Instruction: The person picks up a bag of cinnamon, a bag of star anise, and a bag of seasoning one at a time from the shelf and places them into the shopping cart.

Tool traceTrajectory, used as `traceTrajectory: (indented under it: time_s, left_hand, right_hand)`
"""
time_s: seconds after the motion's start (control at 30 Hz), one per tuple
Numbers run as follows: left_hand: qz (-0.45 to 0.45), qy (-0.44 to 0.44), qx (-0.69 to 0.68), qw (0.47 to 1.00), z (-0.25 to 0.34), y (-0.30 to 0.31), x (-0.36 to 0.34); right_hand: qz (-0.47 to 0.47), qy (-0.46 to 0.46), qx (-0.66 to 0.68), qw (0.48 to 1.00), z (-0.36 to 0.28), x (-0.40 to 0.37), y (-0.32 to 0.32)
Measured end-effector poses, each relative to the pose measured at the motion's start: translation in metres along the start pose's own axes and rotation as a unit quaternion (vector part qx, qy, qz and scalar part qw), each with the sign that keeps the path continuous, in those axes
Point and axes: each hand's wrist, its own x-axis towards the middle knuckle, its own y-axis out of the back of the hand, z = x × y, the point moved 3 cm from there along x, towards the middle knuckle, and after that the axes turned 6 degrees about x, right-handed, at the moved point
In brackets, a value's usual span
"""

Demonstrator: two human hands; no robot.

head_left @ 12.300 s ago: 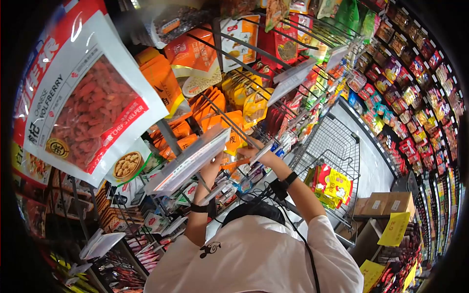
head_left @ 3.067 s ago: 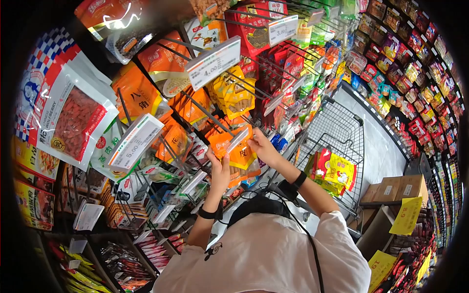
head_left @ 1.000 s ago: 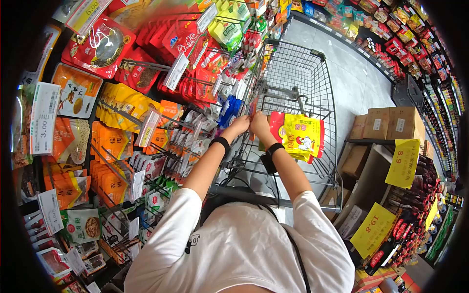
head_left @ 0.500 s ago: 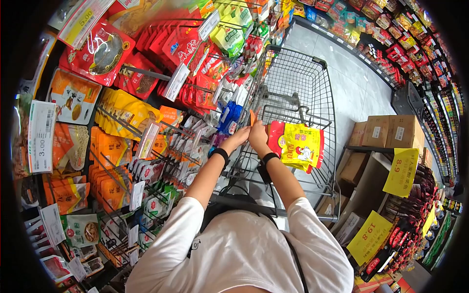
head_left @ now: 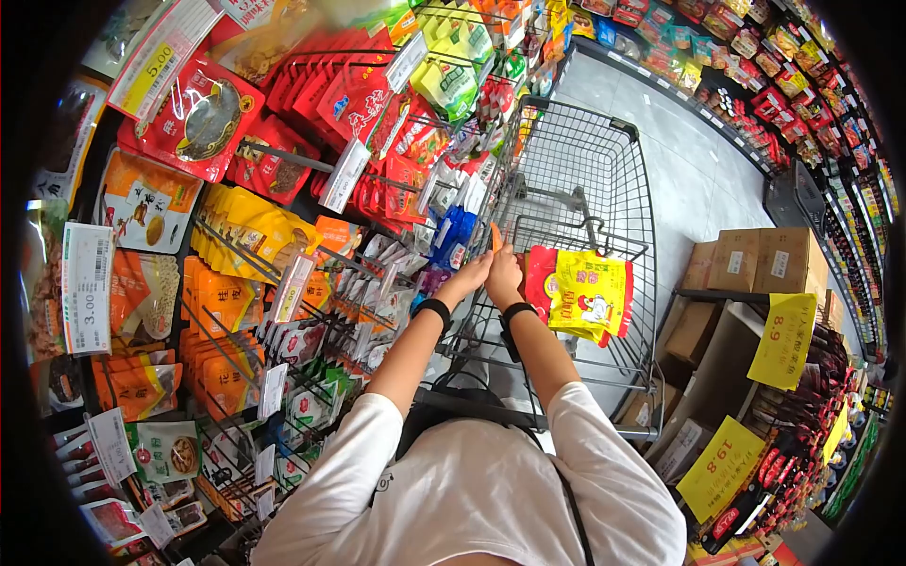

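Note:
My left hand (head_left: 469, 278) and my right hand (head_left: 505, 275) are raised together over the near end of a wire shopping cart (head_left: 604, 179). Both pinch a small orange packet (head_left: 495, 237), seen edge-on above the fingertips. Each wrist wears a black band. Inside the cart, just right of my right hand, lie yellow and red bags (head_left: 580, 292). To the left of my hands hang blue packets (head_left: 451, 236) on display hooks.
A rack of hanging seasoning packets with price tags (head_left: 87, 288) fills the left side. Brown cardboard boxes (head_left: 760, 259) and yellow price signs (head_left: 783, 340) stand to the right of the cart. A grey tiled aisle (head_left: 703, 174) runs ahead between stocked shelves.
From 12 s to 3 s ago my hands worked at orange packets on the rack hooks. In the last second both hands hold a packet over the cart; they shifted only slightly.

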Motion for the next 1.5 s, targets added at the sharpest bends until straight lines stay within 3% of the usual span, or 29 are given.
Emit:
traceTrajectory:
  time_s: [0.3, 0.4, 0.53, 0.6, 0.67, 0.77, 0.8, 0.83, 0.87, 0.9, 0.97, 1.03, 1.17, 1.3, 1.37, 1.5]
  left_hand:
    - [-0.007, 0.013, 0.0, 1.0, -0.04, 0.003, 0.013]
    - [-0.052, 0.033, 0.03, 0.998, -0.008, 0.022, -0.021]
    - [0.058, -0.115, -0.04, 0.991, 0.022, 0.059, -0.094]
    - [0.081, -0.094, -0.093, 0.988, 0.041, 0.089, -0.162]
    - [0.202, -0.116, -0.233, 0.944, 0.02, 0.115, -0.212]
    - [0.334, -0.053, -0.294, 0.894, -0.053, 0.144, -0.27]
    - [0.363, -0.064, -0.313, 0.875, -0.063, 0.144, -0.3]
    - [0.394, -0.072, -0.354, 0.845, -0.112, 0.147, -0.312]
    - [0.396, -0.208, -0.422, 0.789, -0.156, 0.149, -0.348]
    - [0.504, -0.121, -0.402, 0.755, -0.132, 0.139, -0.376]
    - [0.527, -0.099, -0.443, 0.718, -0.158, 0.132, -0.408]
    - [0.563, -0.12, -0.498, 0.648, -0.207, 0.121, -0.422]
    - [0.557, -0.123, -0.556, 0.604, -0.24, 0.104, -0.451]
    - [0.59, -0.11, -0.536, 0.594, -0.263, 0.097, -0.468]
    - [0.611, -0.116, -0.536, 0.571, -0.245, 0.095, -0.481]
    - [0.614, -0.139, -0.522, 0.576, -0.253, 0.1, -0.495]
  right_hand:
    - [-0.08, 0.011, 0.07, 0.994, -0.011, -0.019, 0.022]
    - [-0.11, 0.048, 0.08, 0.99, -0.029, -0.029, 0.04]
    - [-0.107, 0.123, 0.11, 0.981, -0.065, -0.037, 0.066]
    - [-0.096, 0.188, 0.141, 0.967, -0.08, -0.045, 0.076]
    - [-0.097, 0.252, 0.181, 0.946, -0.101, -0.072, 0.111]
    - [-0.135, 0.321, 0.195, 0.917, -0.116, -0.114, 0.138]
    - [-0.156, 0.328, 0.196, 0.911, -0.118, -0.127, 0.141]
    - [-0.177, 0.333, 0.196, 0.905, -0.12, -0.139, 0.143]
    - [-0.196, 0.362, 0.192, 0.891, -0.131, -0.158, 0.144]
    - [-0.214, 0.377, 0.193, 0.88, -0.133, -0.173, 0.145]
    - [-0.235, 0.403, 0.175, 0.867, -0.142, -0.188, 0.136]
    - [-0.245, 0.425, 0.135, 0.861, -0.15, -0.199, 0.117]
    - [-0.283, 0.444, 0.119, 0.842, -0.189, -0.238, 0.107]
    - [-0.309, 0.493, 0.099, 0.807, -0.228, -0.279, 0.084]
    - [-0.307, 0.545, 0.066, 0.777, -0.244, -0.293, 0.056]
    - [-0.309, 0.59, 0.149, 0.731, -0.28, -0.327, 0.004]
